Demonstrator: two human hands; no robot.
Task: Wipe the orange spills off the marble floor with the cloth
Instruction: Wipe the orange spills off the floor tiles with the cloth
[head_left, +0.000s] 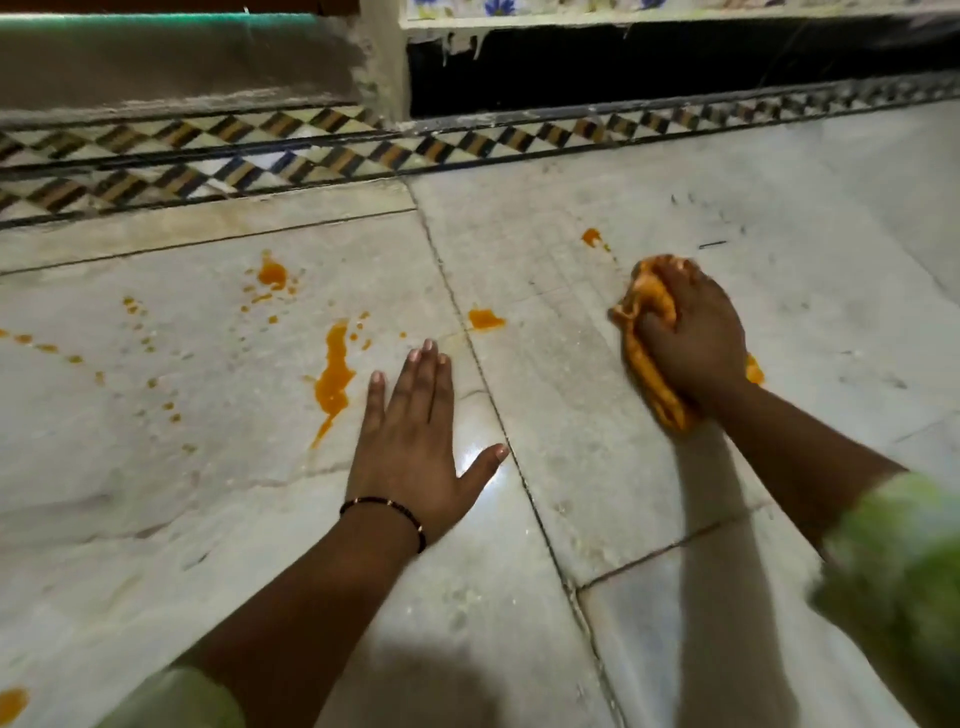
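On the pale grey marble floor (571, 493) I see my right hand (691, 343) gripping a bunched orange-yellow cloth (647, 306), fingers curled over the top of it and pressing it down on the slab right of the long dark joint. Cloth pokes out past the fingertips and below the wrist; slight blur around it. A small orange fleck (592, 237) lies just beyond the cloth, apart from it.

My left hand (410, 447) is flat on the floor, palm down, fingers straight and close together, thumb spread to the right. It holds nothing. A thin dark beaded bracelet (387, 512) sits on that wrist.

Orange spills on the left slab: a long streak (332, 379) just left of the left fingers, a round blot (271, 274) farther off with droplets around it, a scattered trail toward the left edge. One patch (485, 319) lies just right of the joint, between the two hands. A diamond-patterned tile border (311, 156) runs along the far edge.
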